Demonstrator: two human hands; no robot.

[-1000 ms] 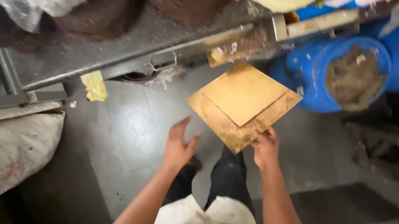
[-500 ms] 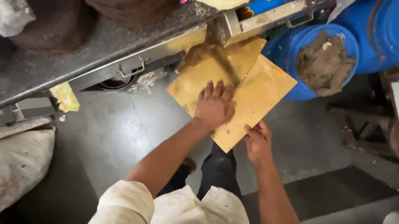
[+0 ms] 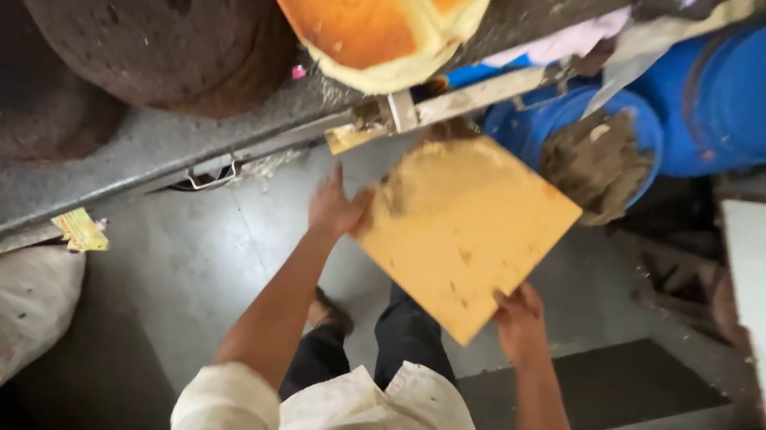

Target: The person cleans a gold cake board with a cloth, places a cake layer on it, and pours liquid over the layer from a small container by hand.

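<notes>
Both hands hold a square golden-yellow board tilted above the grey floor: the left hand grips its left edge, the right hand its near corner. Beyond, a metal table edge carries a round, orange-topped cake, seemingly sponge. Blue barrels stand far right.

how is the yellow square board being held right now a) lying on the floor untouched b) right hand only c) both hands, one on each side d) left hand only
c: the left hand grips the upper left edge of the yellow square board and the right hand grips its lower right edge, holding it up off the grey floor.
</notes>
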